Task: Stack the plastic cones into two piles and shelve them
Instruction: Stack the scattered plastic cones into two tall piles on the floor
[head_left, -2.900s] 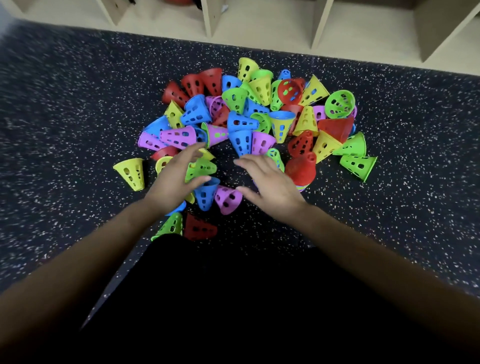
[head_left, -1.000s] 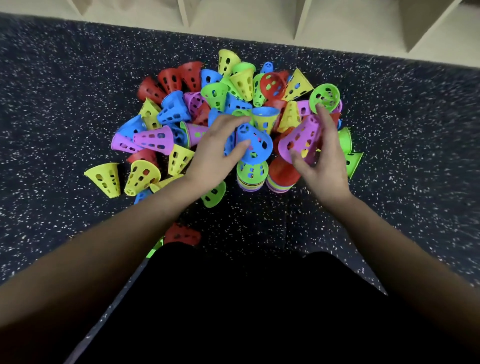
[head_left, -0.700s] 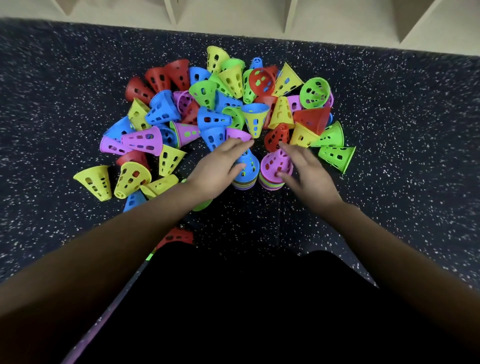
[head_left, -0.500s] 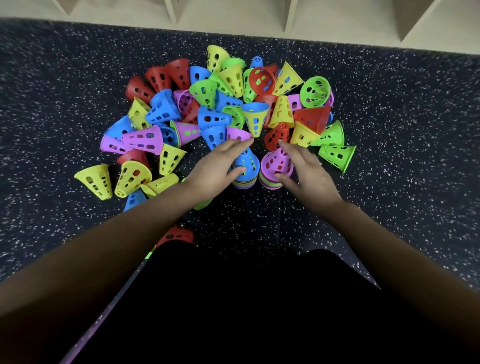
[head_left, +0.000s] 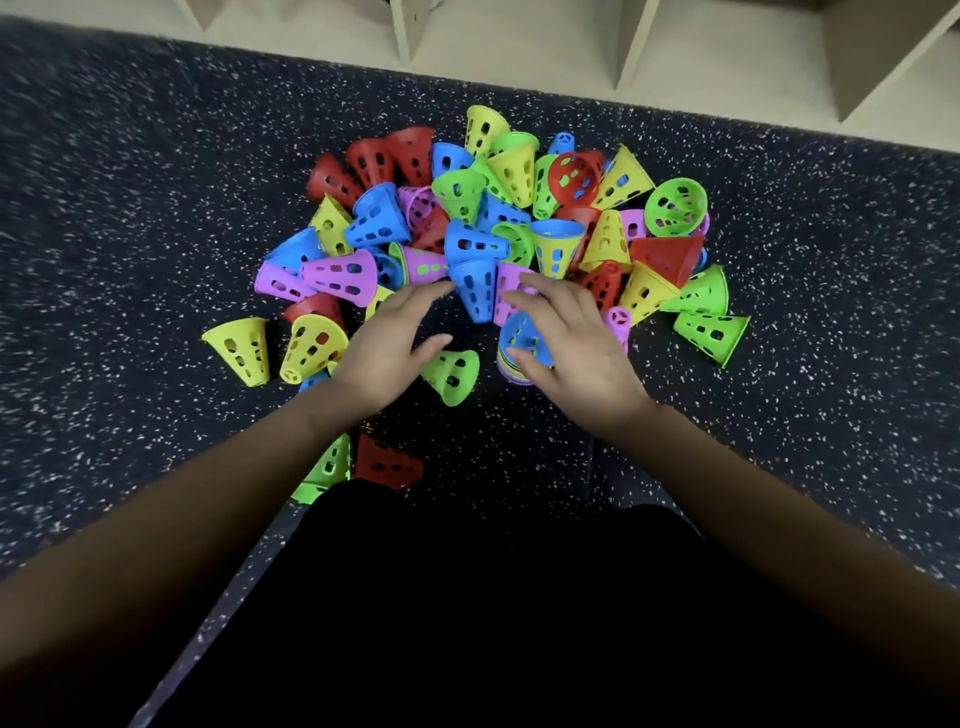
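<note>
Our left hand (head_left: 384, 358) and right hand (head_left: 576, 353) hover, fingers apart and empty; a careless reach toward twelve o'clock could topple the blue-topped stack (head_left: 522, 345)

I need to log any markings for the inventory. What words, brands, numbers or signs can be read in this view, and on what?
None can be read.
Cones: only cut-out holes show, no print or moulded lettering visible.
Speckled floor: plain flecks, no marks.
Shelf unit: bare panels, no labels.
Left hand and right hand: nothing written on either.
</note>
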